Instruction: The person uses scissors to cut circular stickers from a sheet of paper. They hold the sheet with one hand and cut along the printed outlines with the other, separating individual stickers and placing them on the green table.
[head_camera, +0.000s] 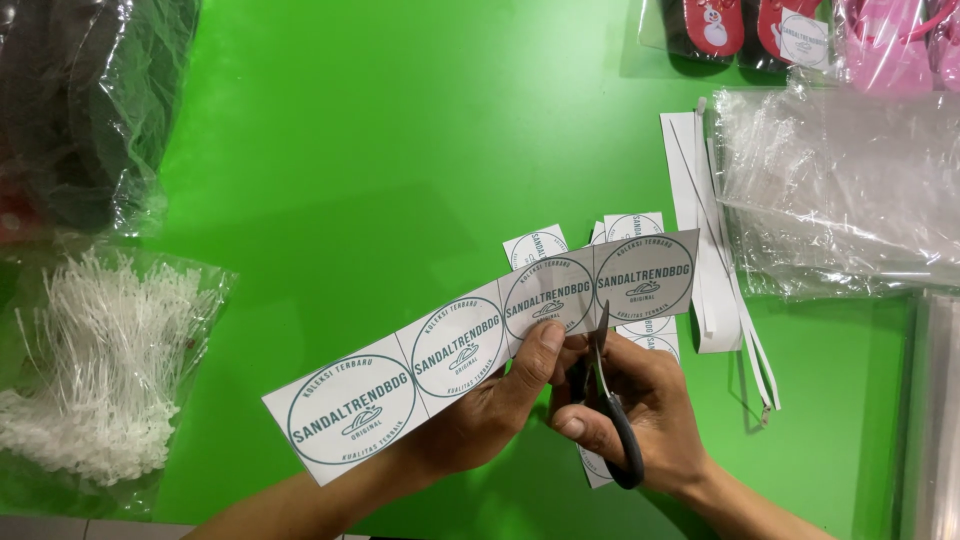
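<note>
While the left hand (480, 415) pinches a long glossy paper label strip (480, 345) of round stickers above the green counter (380, 140), the right hand (640, 420) grasps scissors (605, 385) at its edge; crinkled plastic bags (840, 190) lie right of the strip

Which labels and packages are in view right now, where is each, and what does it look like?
Label strip: held in left hand, white with teal rings.
Cut labels: behind the strip, white squares.
Tie bag: left edge, clear, white ties inside.
Clear bags: right, stacked.
Sandal packs: top right, red and pink.
</note>
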